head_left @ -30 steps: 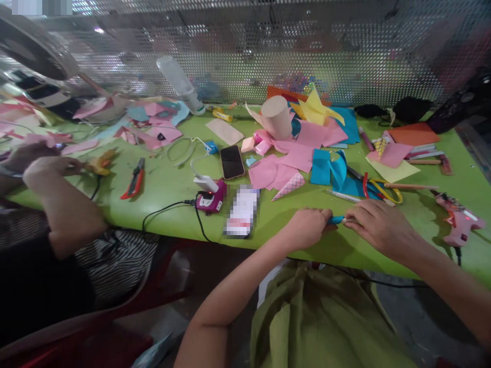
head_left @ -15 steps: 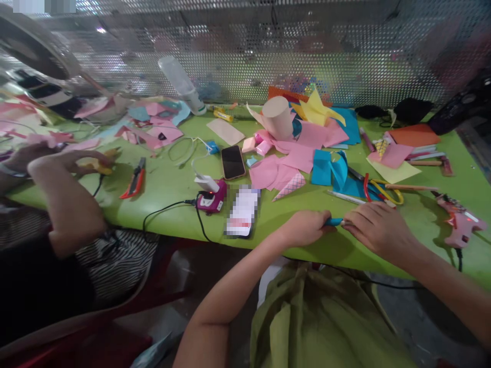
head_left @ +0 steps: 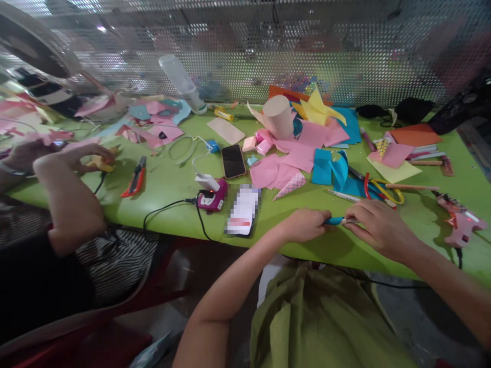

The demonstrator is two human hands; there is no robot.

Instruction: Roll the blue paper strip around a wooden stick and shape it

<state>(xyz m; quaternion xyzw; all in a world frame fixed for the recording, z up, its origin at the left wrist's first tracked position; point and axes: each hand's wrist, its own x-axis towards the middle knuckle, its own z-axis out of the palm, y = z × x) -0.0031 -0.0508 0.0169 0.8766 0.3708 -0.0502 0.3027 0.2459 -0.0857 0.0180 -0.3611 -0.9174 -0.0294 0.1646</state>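
Between my two hands, just above the front edge of the table, is a small blue piece (head_left: 334,221) that looks like rolled paper or felt. My left hand (head_left: 305,225) is closed on its left end. The fingertips of my right hand (head_left: 378,225) pinch its right end, where a small pale tip shows. Most of the piece is hidden inside my fingers. Behind my hands lie a white pen (head_left: 347,196), blue sheets (head_left: 322,167) and scissors (head_left: 387,191) with red and yellow handles. A pink glue gun (head_left: 460,225) stands to the right.
The green table (head_left: 172,217) bears two phones (head_left: 233,161), a purple power socket (head_left: 215,197) with cables, pink cut pieces (head_left: 276,168), a pale paper cylinder (head_left: 278,117) and red-handled cutters (head_left: 135,178). At the left, another person's hand (head_left: 97,153) holds a yellow glue gun.
My right fingers have shifted and lifted slightly at the end of the blue piece, showing more of its pale tip. My left hand stays almost in place.
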